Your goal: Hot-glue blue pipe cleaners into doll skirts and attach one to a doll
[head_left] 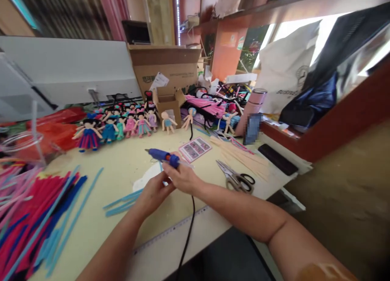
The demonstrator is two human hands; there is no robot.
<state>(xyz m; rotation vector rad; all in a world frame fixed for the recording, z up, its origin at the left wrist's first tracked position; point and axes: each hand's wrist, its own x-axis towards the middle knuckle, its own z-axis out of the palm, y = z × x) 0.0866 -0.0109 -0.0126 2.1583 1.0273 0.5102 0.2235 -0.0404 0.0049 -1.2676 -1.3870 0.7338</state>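
My right hand (pixel 183 176) is wrapped round a blue glue gun (pixel 161 155), its nozzle pointing left above the table. A glue stick pokes from its back end, and a black cord (pixel 189 228) runs down past the table's front edge. Close beside it, my left hand (pixel 154 193) has its fingers pinched together; whatever is between them is hidden. Light blue pipe cleaners (pixel 122 204) lie just left of that hand. Behind both hands, a white sheet (pixel 148 176) rests on the tabletop. A ruler (pixel 170 230) lies along the front.
Scissors (pixel 234 177) and beige pipe cleaners (pixel 240 155) lie to the right, near a printed card (pixel 195 149). Several small dolls (pixel 88 135) stand at the back before cardboard boxes (pixel 170 69). Pink, red and blue pipe cleaners (pixel 39 216) spread at left. A pink thermos (pixel 252 108) stands back right.
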